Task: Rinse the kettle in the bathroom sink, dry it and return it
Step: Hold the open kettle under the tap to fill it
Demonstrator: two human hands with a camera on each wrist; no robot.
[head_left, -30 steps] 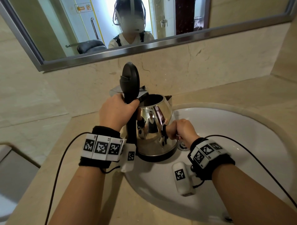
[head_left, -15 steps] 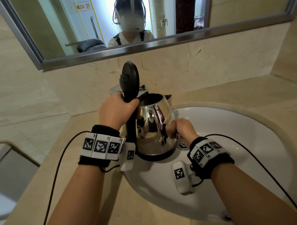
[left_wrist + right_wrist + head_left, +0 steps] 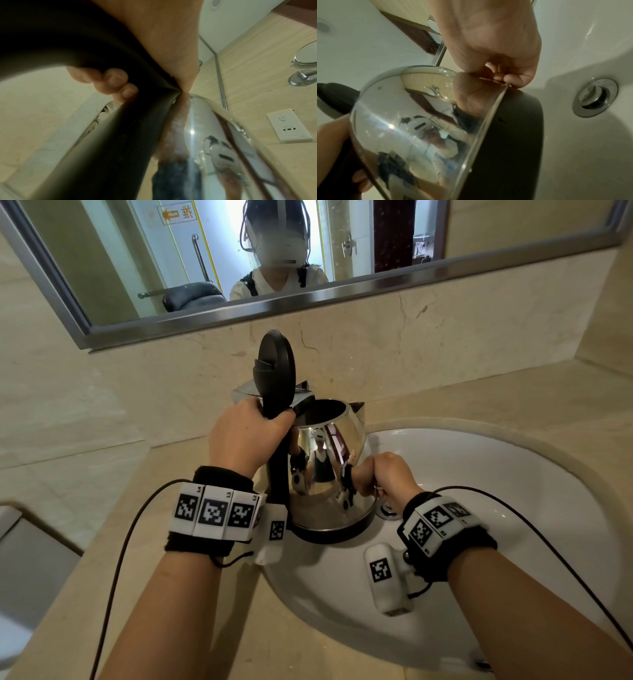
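Note:
A shiny steel kettle [image 3: 329, 474] with a black base stands upright at the left edge of the white sink basin [image 3: 496, 508]. Its black lid [image 3: 275, 368] is flipped up and the mouth is open. My left hand [image 3: 245, 436] grips the top of the black handle [image 3: 106, 135], and the fingers [image 3: 113, 81] wrap round it. My right hand [image 3: 385, 475] is curled into a fist. Its fingertips [image 3: 510, 79] press against the kettle's lower right side [image 3: 412, 121], just above the black base [image 3: 513, 135]. I see nothing held in that fist.
The drain [image 3: 594, 97] sits just right of the kettle. A square chrome piece [image 3: 246, 393] stands behind the lid. A mirror [image 3: 239, 251] hangs above the beige stone counter [image 3: 171, 611]. A white wall socket [image 3: 281, 125] is nearby. Cables trail from both wrists.

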